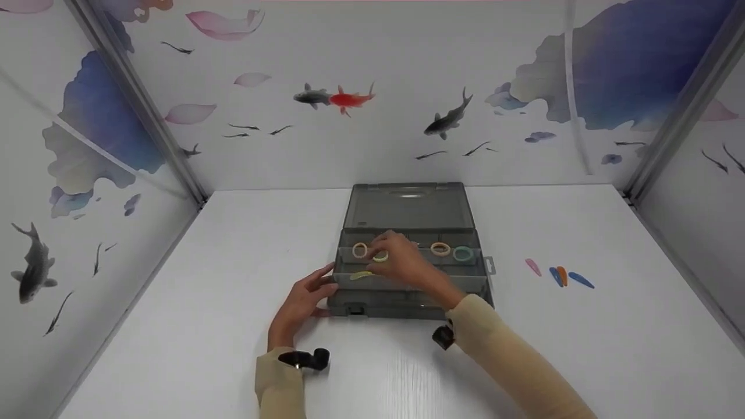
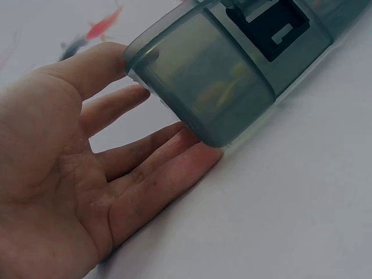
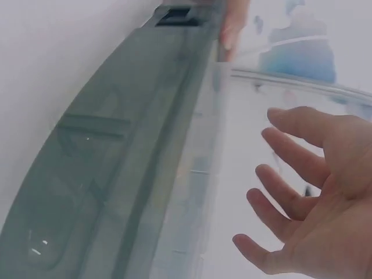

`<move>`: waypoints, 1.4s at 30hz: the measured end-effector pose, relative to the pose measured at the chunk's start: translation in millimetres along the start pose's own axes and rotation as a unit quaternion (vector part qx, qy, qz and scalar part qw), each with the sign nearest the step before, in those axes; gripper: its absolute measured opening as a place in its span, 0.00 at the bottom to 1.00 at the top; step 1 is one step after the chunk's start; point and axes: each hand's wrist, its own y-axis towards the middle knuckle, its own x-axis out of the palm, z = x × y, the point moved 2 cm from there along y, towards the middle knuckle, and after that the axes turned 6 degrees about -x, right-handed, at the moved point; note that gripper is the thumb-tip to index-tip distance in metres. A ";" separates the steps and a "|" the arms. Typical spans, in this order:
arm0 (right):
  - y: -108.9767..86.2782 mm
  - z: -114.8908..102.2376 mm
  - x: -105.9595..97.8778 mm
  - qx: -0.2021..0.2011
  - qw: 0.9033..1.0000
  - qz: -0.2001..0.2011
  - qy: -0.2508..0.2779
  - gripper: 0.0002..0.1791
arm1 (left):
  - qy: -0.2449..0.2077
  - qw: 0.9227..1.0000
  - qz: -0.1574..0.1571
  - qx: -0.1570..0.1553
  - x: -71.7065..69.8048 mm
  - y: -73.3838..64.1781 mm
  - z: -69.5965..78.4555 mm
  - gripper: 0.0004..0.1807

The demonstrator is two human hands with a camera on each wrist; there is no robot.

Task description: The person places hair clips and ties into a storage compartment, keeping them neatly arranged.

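One grey see-through box [image 1: 401, 312] lies between the hands, its single lid [image 1: 407, 209] tipped back beyond them. The left hand [image 1: 300, 302] rests its extended fingers and thumb against the box's end, steadying contact without wrapping round it. The right hand [image 1: 401, 262] is above the compartments, its fingers spread and gently bent, with nothing seen in its grasp.

Four rings can be counted in the box: one cream ring [image 1: 360, 251] and one yellow ring [image 1: 380, 256] by the right hand's fingertips, one orange ring [image 1: 440, 249] and one teal ring [image 1: 463, 253] to that hand's right. The hand may hide more. One yellow clip [image 1: 361, 276] lies just below its fingertips.

Well to the right of the right hand, four clips lie on the table [image 1: 559, 349]: one pink clip [image 1: 533, 267], two blue clips [image 1: 581, 280] and one orange clip [image 1: 561, 276].
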 end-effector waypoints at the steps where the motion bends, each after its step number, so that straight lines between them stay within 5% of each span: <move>1: -4.9 -0.9 -2.9 -0.004 1.000 0.004 0.010 0.08 | -0.001 1.000 0.000 -0.001 -0.4 -0.5 -0.6 0.32; 8: -39.4 0.8 -30.3 0.005 0.998 0.035 0.050 0.12 | -0.015 1.000 0.003 -0.008 -2.5 -1.6 -3.8 0.34; 16: -70.8 28.6 -61.3 -0.004 0.995 0.090 0.044 0.13 | -0.011 1.000 0.002 -0.005 -0.3 -0.4 -3.7 0.34; 34: -121.3 99.3 -143.8 0.114 0.977 0.176 0.030 0.20 | -0.006 1.000 0.016 -0.005 1.4 -3.2 -1.7 0.32; 42: -146.0 124.9 -162.8 0.176 0.966 0.189 -0.006 0.26 | -0.003 1.000 0.020 -0.010 2.5 -0.6 0.2 0.32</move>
